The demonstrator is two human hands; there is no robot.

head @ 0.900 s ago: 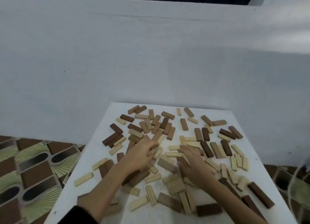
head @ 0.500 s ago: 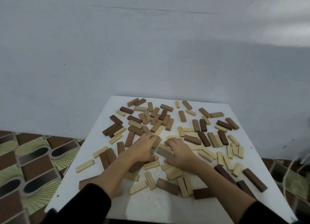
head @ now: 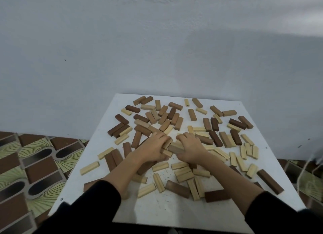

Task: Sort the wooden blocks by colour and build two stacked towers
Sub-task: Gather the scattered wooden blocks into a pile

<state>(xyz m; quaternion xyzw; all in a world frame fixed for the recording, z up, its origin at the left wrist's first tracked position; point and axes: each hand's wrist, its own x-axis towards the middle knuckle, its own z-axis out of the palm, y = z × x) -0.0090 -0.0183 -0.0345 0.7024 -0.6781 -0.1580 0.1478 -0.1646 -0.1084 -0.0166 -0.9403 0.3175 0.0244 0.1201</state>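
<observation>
Several wooden blocks in pale, mid-brown and dark brown lie scattered flat over a white table. Both hands rest in the middle of the heap. My left hand curls its fingers over pale blocks. My right hand lies palm down with fingers bent, touching a mid-brown block that sits between the two hands. Whether either hand has lifted a block I cannot tell. Dark blocks cluster at the left, pale ones at the right.
A plain grey wall rises right behind the table's far edge. Patterned brown and green floor tiles show at the left and right. A dark brown block lies near the right edge. The near strip of the table holds few blocks.
Both hands have drawn closer together at the heap's centre, and the right hand has slid left onto the mid-brown block. The camera has tilted down slightly.
</observation>
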